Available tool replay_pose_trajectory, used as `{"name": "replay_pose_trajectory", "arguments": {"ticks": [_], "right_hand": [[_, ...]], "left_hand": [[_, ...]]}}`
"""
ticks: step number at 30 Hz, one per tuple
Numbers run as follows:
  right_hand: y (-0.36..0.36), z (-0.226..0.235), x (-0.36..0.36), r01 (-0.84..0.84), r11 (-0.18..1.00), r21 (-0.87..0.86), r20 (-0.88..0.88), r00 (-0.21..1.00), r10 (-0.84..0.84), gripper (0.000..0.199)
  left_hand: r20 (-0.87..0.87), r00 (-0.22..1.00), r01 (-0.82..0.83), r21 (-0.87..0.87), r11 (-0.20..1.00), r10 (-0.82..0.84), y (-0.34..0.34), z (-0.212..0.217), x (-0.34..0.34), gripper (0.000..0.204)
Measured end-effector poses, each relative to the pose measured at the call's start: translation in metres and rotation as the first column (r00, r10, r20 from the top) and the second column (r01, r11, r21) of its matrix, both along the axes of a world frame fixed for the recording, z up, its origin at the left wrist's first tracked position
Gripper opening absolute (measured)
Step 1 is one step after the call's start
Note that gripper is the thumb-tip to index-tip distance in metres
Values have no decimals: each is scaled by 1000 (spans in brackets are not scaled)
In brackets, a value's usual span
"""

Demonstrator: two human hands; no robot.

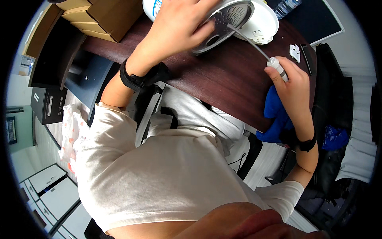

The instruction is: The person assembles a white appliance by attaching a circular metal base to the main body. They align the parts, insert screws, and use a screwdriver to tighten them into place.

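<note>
Head view: small pale printing on the black box (47,104), blue-and-white label on a white container (149,8) (too small or cut off to read). Cardboard boxes (103,20) stacked, insides hidden; clear bottle (287,7), contents unclear. Left hand (181,24) bent around the grey grilled part (234,16), tilted above the table (223,79). Right hand (292,81) clenched on the screwdriver (275,63), shaft tip at the grille.

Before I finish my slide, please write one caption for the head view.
Right hand points a screwdriver at a round grey part, with the left hand against it.
</note>
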State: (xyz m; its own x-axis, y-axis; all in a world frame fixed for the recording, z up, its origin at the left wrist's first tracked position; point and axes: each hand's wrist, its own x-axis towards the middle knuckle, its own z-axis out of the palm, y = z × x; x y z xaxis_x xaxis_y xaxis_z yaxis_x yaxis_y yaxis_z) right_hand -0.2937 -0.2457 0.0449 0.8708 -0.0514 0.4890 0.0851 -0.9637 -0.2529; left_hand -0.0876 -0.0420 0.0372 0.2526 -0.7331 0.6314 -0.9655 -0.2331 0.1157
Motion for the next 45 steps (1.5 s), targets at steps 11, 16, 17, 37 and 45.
{"name": "replay_pose_trajectory", "arguments": {"ticks": [11,16,17,37,45], "right_hand": [[-1,8,16,19,991,-132,71,997,-10,33],[-4,10,12,84,993,-87,79,994,-78,33],[-3,11,11,91,993,-71,71,994,-86,33],[0,13,4,102,995,-21,25,994,-102,32],[1,8,9,19,996,-87,68,998,-13,31]], "left_hand": [[17,998,61,-41,997,-60,1,-2,13,58],[-16,998,58,-113,992,-60,2,-6,13,53],[-16,998,53,-119,991,-55,2,-6,12,52],[-46,996,73,-168,983,-82,2,-3,9,52],[-72,997,27,-116,993,-36,5,1,3,57]]}}
